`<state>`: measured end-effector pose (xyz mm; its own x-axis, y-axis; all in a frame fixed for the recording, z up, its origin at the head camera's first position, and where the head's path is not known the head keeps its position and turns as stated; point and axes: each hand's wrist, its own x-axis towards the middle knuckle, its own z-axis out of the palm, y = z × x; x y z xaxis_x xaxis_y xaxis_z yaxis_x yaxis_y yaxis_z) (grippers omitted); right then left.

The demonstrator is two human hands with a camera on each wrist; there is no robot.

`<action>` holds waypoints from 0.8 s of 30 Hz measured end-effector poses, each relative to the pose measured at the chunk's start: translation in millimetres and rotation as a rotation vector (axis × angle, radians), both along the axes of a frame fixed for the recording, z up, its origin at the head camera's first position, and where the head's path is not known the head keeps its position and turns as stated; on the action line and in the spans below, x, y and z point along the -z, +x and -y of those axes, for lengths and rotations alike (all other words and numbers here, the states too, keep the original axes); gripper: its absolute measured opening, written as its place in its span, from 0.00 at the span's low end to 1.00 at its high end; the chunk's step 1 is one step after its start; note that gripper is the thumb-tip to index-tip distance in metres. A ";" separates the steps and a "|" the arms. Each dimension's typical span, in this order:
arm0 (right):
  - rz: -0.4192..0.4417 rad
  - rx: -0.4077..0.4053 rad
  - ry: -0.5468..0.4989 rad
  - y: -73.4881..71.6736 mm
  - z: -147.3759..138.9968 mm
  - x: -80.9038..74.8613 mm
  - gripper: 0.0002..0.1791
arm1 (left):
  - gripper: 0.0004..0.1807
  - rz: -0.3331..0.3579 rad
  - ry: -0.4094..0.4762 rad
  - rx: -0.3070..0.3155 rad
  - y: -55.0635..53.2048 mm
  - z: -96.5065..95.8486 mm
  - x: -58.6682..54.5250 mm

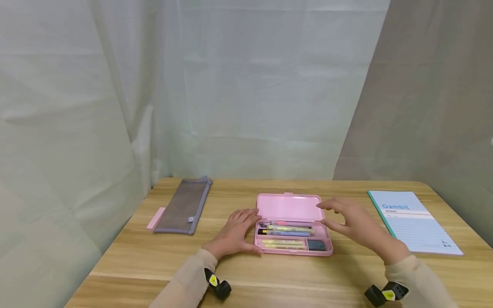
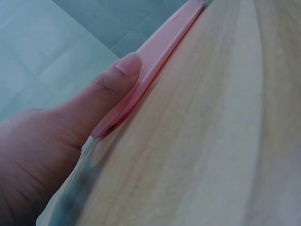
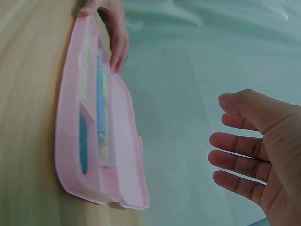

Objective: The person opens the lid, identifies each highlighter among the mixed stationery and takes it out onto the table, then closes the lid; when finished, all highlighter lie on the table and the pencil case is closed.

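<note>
A pink pencil case (image 1: 289,252) lies on the table with its lid (image 1: 289,207) folded back. Several pens (image 1: 289,233) fill its long compartment, slim yellow sticks (image 1: 284,242) lie in front, and a dark block (image 1: 316,245) occupies the small corner compartment. My left hand (image 1: 235,233) holds the case's left end, fingers at the hinge side and thumb (image 2: 127,68) against the front wall. Beyond the right end, my right hand (image 1: 352,222) is raised with its fingers loosely bent. The right wrist view shows that hand (image 3: 273,146) apart from the case, holding nothing.
On the left lies a grey mesh zip pouch (image 1: 179,207), overlapping a small pink item (image 1: 155,218). A notebook (image 1: 414,220) marked "Gambit" lies on the right of the wooden table (image 1: 292,282). Pale curtain sheets (image 1: 269,94) hang behind the table.
</note>
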<state>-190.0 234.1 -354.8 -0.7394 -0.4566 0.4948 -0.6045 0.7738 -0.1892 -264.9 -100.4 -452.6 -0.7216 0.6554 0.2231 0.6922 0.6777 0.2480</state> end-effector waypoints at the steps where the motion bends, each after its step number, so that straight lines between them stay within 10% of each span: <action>1: 0.007 -0.004 -0.006 0.8 0.4 1.7 0.18 | 0.54 -0.003 0.004 0.004 0.1 0.3 -0.2; 24: 0.239 0.005 -0.107 3.2 4.2 43.7 0.12 | 0.53 0.005 0.019 0.016 1.7 0.6 -2.6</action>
<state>-186.8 229.8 -398.6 -0.8429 -0.4073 0.3515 -0.5294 0.7444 -0.4069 -263.2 -101.0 -450.0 -0.7119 0.6629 0.2320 0.7020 0.6615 0.2639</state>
